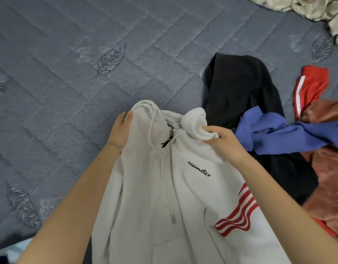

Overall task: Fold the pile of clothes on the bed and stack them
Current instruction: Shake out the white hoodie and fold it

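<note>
White hoodie (154, 187): left grip (119, 130), right grip (227, 143)

black cursive "ecameter" – on the chest of the white hoodie (164, 187), nothing else legible

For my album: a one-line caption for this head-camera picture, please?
Folding day: left hand and right hand grip a white hoodie near its hood over the grey bed, unfolded clothes piled alongside.

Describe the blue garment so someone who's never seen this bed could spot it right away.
On the grey quilted bed, look at the loose clothes right of the white hoodie. The blue garment lies stretched across the black garment toward the rust-coloured garment. It is the only blue piece there.
</note>
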Demonstrator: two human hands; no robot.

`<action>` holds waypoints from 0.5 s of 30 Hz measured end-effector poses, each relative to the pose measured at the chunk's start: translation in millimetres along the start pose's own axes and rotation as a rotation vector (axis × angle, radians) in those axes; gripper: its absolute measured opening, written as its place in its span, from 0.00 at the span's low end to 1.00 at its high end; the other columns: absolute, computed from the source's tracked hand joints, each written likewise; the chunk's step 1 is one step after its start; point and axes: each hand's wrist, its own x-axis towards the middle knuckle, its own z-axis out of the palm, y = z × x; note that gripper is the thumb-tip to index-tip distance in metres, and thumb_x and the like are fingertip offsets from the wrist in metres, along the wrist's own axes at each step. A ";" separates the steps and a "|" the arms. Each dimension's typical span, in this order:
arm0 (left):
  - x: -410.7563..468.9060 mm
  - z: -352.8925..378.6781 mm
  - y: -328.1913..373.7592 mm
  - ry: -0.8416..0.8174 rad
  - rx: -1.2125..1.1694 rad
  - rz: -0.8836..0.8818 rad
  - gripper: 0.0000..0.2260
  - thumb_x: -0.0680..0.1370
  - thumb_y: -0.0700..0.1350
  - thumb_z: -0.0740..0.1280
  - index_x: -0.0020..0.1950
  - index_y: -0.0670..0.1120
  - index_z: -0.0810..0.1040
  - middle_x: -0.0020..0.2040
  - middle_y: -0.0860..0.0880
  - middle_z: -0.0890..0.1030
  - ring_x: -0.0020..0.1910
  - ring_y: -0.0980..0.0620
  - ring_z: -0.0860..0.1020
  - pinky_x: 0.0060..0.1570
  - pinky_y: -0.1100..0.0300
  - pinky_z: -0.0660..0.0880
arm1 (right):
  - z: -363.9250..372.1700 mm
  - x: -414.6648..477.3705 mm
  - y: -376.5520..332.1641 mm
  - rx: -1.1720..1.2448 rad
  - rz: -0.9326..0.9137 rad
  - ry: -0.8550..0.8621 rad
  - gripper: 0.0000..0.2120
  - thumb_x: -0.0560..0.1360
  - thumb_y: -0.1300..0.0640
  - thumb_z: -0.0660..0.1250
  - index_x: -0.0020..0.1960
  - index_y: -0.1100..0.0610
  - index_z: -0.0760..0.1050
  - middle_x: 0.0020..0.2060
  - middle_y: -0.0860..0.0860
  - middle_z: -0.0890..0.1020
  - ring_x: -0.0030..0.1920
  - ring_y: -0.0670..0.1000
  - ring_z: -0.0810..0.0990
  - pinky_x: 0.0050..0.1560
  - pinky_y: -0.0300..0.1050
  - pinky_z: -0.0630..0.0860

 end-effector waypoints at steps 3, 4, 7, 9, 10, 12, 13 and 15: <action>0.0 7.7 8.0 -0.035 -0.077 -0.186 0.18 0.79 0.62 0.56 0.47 0.50 0.77 0.46 0.53 0.77 0.46 0.54 0.75 0.52 0.57 0.71 | -6.4 0.9 -0.7 -0.004 0.103 -0.016 0.12 0.72 0.60 0.73 0.55 0.56 0.79 0.46 0.45 0.81 0.43 0.40 0.79 0.47 0.35 0.74; 1.1 9.6 10.2 -0.079 -0.125 -0.253 0.20 0.78 0.64 0.55 0.49 0.50 0.77 0.49 0.52 0.78 0.48 0.53 0.76 0.54 0.56 0.72 | -7.1 2.2 -4.3 0.015 0.161 -0.037 0.15 0.69 0.53 0.75 0.54 0.56 0.79 0.45 0.46 0.81 0.44 0.43 0.79 0.47 0.38 0.74; 6.1 7.9 14.6 -0.215 -0.292 -0.400 0.31 0.76 0.70 0.51 0.60 0.49 0.78 0.56 0.48 0.82 0.55 0.49 0.78 0.59 0.54 0.73 | -7.5 13.2 -11.3 0.289 0.380 -0.092 0.23 0.64 0.36 0.71 0.43 0.56 0.76 0.38 0.50 0.79 0.41 0.50 0.78 0.41 0.39 0.73; 13.2 4.0 9.3 -0.257 -0.242 -0.414 0.33 0.74 0.73 0.51 0.63 0.51 0.78 0.59 0.47 0.81 0.59 0.47 0.77 0.65 0.49 0.70 | -9.4 27.8 -13.3 0.317 0.522 0.006 0.31 0.66 0.27 0.63 0.40 0.56 0.74 0.35 0.53 0.76 0.39 0.54 0.74 0.40 0.43 0.72; 15.2 2.4 6.8 -0.274 -0.191 -0.410 0.33 0.73 0.73 0.52 0.63 0.52 0.78 0.60 0.47 0.81 0.60 0.47 0.77 0.66 0.48 0.68 | -9.4 34.0 -15.4 0.240 0.582 0.078 0.33 0.68 0.25 0.59 0.44 0.57 0.74 0.35 0.53 0.77 0.40 0.55 0.75 0.43 0.46 0.74; 16.7 0.5 1.1 -0.364 -0.123 -0.432 0.34 0.71 0.74 0.55 0.66 0.53 0.76 0.61 0.48 0.80 0.61 0.47 0.76 0.68 0.48 0.67 | -6.1 42.2 -17.8 0.059 0.645 0.139 0.35 0.73 0.27 0.52 0.57 0.57 0.72 0.36 0.54 0.78 0.37 0.54 0.77 0.43 0.48 0.77; 16.7 -0.2 -1.2 -0.434 -0.114 -0.459 0.35 0.69 0.75 0.58 0.67 0.54 0.75 0.63 0.48 0.79 0.62 0.48 0.76 0.68 0.48 0.67 | -3.6 44.0 -18.9 -0.049 0.648 0.112 0.35 0.74 0.27 0.50 0.61 0.56 0.70 0.35 0.53 0.77 0.34 0.52 0.75 0.37 0.45 0.76; 12.7 -1.0 -2.5 -0.545 -0.121 -0.513 0.36 0.66 0.74 0.63 0.67 0.54 0.74 0.64 0.49 0.78 0.63 0.49 0.75 0.68 0.49 0.66 | 1.8 44.7 -20.1 -0.239 0.615 -0.007 0.33 0.74 0.27 0.49 0.62 0.53 0.68 0.32 0.50 0.72 0.29 0.48 0.70 0.28 0.37 0.68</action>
